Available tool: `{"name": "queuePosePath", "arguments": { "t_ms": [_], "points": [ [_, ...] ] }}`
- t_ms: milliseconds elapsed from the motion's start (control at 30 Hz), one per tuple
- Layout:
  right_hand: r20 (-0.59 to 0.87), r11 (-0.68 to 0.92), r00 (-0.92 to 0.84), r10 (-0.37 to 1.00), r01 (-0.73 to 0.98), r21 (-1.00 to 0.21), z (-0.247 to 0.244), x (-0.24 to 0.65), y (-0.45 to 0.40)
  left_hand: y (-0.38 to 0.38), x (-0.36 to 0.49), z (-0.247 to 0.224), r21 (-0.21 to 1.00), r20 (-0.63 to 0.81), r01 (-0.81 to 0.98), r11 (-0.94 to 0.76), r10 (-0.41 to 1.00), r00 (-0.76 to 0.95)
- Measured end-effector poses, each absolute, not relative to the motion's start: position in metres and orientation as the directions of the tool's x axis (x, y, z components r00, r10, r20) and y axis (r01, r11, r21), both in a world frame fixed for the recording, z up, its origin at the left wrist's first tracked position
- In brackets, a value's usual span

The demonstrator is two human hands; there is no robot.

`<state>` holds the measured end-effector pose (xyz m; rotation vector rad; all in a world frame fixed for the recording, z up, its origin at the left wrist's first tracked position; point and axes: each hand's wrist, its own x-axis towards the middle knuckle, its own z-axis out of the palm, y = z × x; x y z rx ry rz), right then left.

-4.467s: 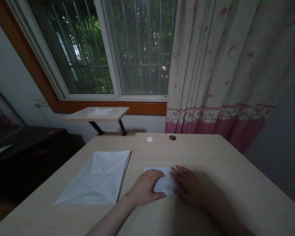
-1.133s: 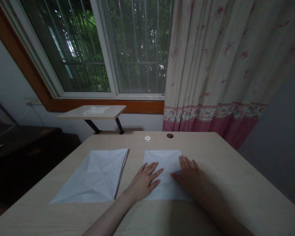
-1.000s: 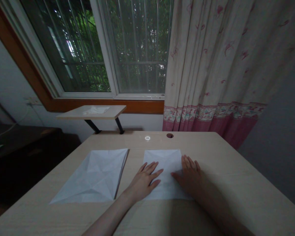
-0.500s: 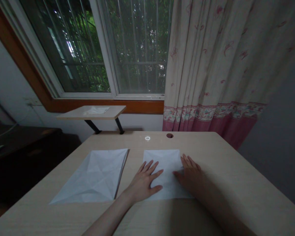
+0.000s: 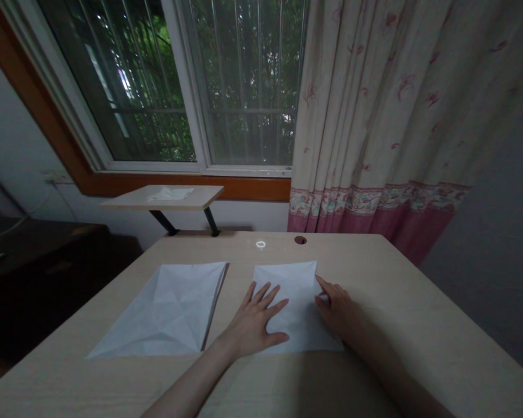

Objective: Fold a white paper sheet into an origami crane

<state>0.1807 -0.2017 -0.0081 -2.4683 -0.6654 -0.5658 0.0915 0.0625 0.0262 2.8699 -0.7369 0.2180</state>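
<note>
Near: my left hand (image 5: 255,322) open, palm down, fingers spread over the left part of a thin white rectangular sheet (image 5: 298,307), no grip. My right hand (image 5: 337,305) partly curled at the sheet's right edge, thumb and forefinger slightly parted; cannot tell whether paper is pinched. Sheet lies ahead of and between both hands, long axis apparently running away from me. Right hand nearer the far right corner, which looks slightly raised. Left: large creased white folded sheet (image 5: 169,313), separated by a narrow strip of pale wood-grain surface (image 5: 375,261). Room on the surface to the right and beyond the far edge. Farther: small raised shelf (image 5: 196,199), crumpled white paper (image 5: 172,193) on top.
</note>
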Motion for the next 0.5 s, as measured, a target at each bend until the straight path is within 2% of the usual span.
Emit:
{"name": "queuePosePath", "arguments": {
  "t_ms": [100, 300, 367, 500],
  "points": [
    [0.479, -0.696, 0.823, 0.306, 0.537, -0.477, -0.002, 0.179, -0.201, 0.062, 0.091, 0.026, 0.127, 0.189, -0.492, -0.861, -0.466, 0.865],
    [0.318, -0.642, 0.916, 0.242, 0.397, -0.655, 0.012, 0.177, -0.201, 0.062, 0.091, 0.027, 0.14, 0.171, -0.482, -0.865, -0.458, 0.872],
    [0.266, -0.563, 0.937, 0.227, 0.349, -0.749, 0.014, 0.177, -0.201, 0.062, 0.092, 0.028, 0.148, 0.146, -0.477, -0.866, -0.458, 0.877],
    [0.163, -0.288, 0.959, 0.234, 0.228, -0.93, 0.016, 0.178, -0.2, 0.061, 0.092, 0.028, 0.169, 0.114, -0.457, -0.873, -0.443, 0.889]
  ]
}}
